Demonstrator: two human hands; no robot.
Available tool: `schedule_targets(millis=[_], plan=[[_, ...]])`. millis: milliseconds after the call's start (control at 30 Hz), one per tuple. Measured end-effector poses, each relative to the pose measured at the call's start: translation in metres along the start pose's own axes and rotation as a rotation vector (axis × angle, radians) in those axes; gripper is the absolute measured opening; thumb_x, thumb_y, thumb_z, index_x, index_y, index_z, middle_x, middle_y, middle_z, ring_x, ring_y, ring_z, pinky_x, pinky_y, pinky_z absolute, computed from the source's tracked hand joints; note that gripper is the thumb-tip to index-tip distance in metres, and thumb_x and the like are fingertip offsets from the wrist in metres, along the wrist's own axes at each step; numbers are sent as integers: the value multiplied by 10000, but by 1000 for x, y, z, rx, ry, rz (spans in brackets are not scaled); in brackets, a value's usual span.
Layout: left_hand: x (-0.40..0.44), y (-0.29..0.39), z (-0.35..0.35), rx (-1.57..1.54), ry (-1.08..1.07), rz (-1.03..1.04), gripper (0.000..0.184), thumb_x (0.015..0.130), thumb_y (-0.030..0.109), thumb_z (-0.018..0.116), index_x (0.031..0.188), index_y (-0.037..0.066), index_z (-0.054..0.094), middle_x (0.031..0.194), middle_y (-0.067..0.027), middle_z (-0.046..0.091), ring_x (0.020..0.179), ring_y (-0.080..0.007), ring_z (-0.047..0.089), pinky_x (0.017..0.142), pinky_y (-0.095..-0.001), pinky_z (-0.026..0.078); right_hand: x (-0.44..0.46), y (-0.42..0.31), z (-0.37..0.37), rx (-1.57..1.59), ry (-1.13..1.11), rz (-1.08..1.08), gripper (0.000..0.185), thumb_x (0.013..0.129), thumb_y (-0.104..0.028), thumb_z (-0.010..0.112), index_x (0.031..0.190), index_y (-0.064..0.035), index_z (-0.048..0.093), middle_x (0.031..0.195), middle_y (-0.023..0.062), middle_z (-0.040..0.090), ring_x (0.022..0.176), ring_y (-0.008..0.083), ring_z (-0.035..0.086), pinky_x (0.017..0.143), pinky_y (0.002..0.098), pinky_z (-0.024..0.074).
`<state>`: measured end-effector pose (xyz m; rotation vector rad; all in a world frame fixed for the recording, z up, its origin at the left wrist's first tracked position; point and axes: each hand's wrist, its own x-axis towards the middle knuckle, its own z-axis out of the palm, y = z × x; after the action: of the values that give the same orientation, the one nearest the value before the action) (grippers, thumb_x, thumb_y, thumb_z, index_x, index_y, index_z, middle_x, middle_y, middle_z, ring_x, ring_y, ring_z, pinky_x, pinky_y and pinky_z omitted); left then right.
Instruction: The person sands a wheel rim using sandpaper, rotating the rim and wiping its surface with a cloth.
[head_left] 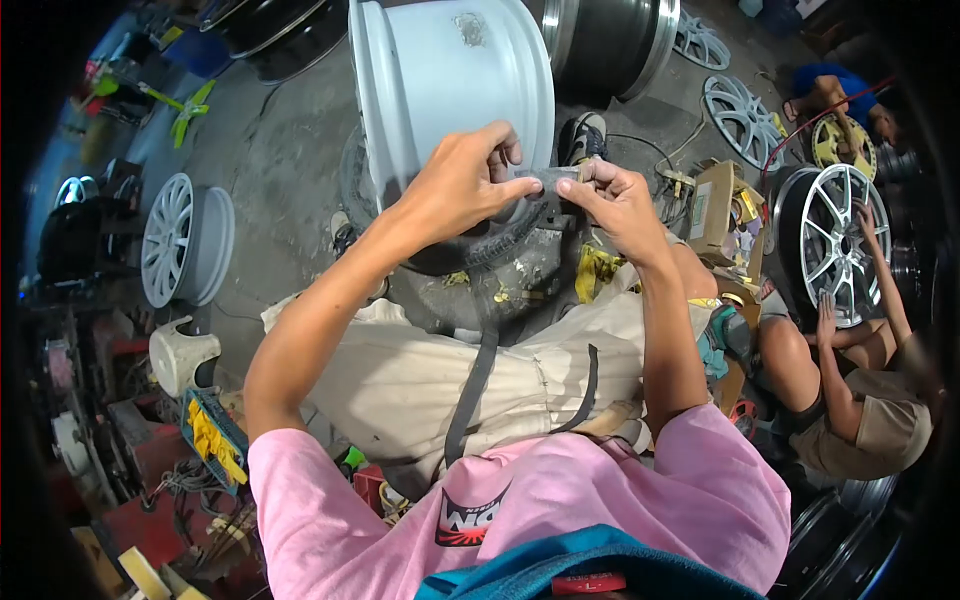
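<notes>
A small grey piece that looks like sandpaper (553, 184) is stretched between my two hands, just in front of a wheel rim. My right hand (622, 205) pinches its right end between thumb and curled fingers. At the other end, the thumb of my left hand (465, 180) presses on the piece; its index finger is raised and bent, and the lower fingers are partly hidden. The light grey wheel rim (455, 90) stands on its side on a black tyre (480, 250), with a rough patch on its barrel.
A cardboard box (718, 215) of small items stands right of my knees. Further right, a person in a brown shirt (880, 430) touches a spoked wheel (843, 245). Another person's hands work on a yellow wheel (845, 140). White wheels (170, 240) stand at left.
</notes>
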<state>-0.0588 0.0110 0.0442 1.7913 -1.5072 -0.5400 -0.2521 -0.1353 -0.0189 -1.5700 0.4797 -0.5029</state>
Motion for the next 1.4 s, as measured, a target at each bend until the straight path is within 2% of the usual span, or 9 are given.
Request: schedule_targets(millis=[233, 533, 733, 800, 867, 1033, 1100, 1233, 1400], plan=[[-14, -28, 6, -712, -99, -266, 240, 968, 258, 783, 936, 40, 690, 783, -9, 694, 657, -70, 643, 593, -211, 491, 2, -7, 20, 303, -41, 77, 263, 953, -138, 787, 1165, -71, 648, 949, -74, 646, 742, -3, 525, 620, 178, 399], [-22, -35, -1, -1108, -35, -347, 252, 1017, 291, 719, 903, 73, 666, 831, -39, 690, 685, -109, 662, 645, -253, 558, 25, -19, 67, 452, -45, -83, 156, 992, -89, 718, 1113, -62, 623, 1188, 78, 708, 1057, 131, 656, 943, 316, 539], [-18, -23, -13, -727, 34, -327, 357, 1002, 359, 730, 938, 7, 738, 794, -19, 681, 671, -65, 619, 594, -255, 539, 37, -33, 59, 336, -165, -171, 134, 1004, -91, 704, 1079, -10, 628, 1192, 127, 713, 1076, 152, 662, 972, 328, 548], [-17, -17, -37, -144, 145, -220, 357, 990, 337, 748, 849, 9, 745, 697, -6, 667, 615, -55, 594, 566, -227, 490, 40, -43, 59, 334, -75, -200, 155, 965, -119, 763, 1001, 3, 674, 1021, 58, 725, 939, 97, 647, 853, 266, 537], [-5, -21, -63, -149, 446, -50, 349, 988, 299, 747, 777, 21, 736, 643, 2, 652, 587, -46, 573, 529, -229, 439, 58, -52, 50, -274, 152, -236, 187, 910, -149, 822, 923, 2, 713, 838, -7, 673, 766, 60, 578, 700, 237, 484], [64, -78, -125, 36, 900, -36, 527, 930, 445, 778, 1118, -45, 719, 835, -12, 684, 754, -79, 613, 722, -244, 515, 142, -48, 57, -426, 300, -420, 253, 897, -190, 814, 1021, 21, 754, 731, 53, 637, 666, 136, 592, 652, 295, 490], [96, -103, -124, 273, 1017, -150, 657, 903, 530, 740, 1212, -47, 687, 912, -106, 710, 929, -235, 690, 897, -365, 536, 170, -34, 60, -740, 307, -754, 300, 927, -221, 764, 1135, -7, 752, 823, 123, 654, 742, 277, 656, 713, 386, 525], [114, -118, -110, 460, 1111, -364, 656, 932, 499, 633, 1272, -60, 659, 1050, -253, 727, 1139, -451, 662, 1068, -501, 472, 159, -16, 73, -930, 298, -742, 299, 952, -189, 706, 1216, -52, 739, 930, 151, 599, 885, 348, 618, 782, 459, 483], [105, -104, -115, 153, 774, -495, 630, 948, 424, 522, 1320, -74, 627, 1287, -346, 654, 1276, -478, 599, 1105, -495, 453, 196, -14, 69, -1044, 296, -778, 255, 998, -223, 608, 1150, -76, 751, 934, 142, 627, 902, 361, 611, 771, 479, 430]])
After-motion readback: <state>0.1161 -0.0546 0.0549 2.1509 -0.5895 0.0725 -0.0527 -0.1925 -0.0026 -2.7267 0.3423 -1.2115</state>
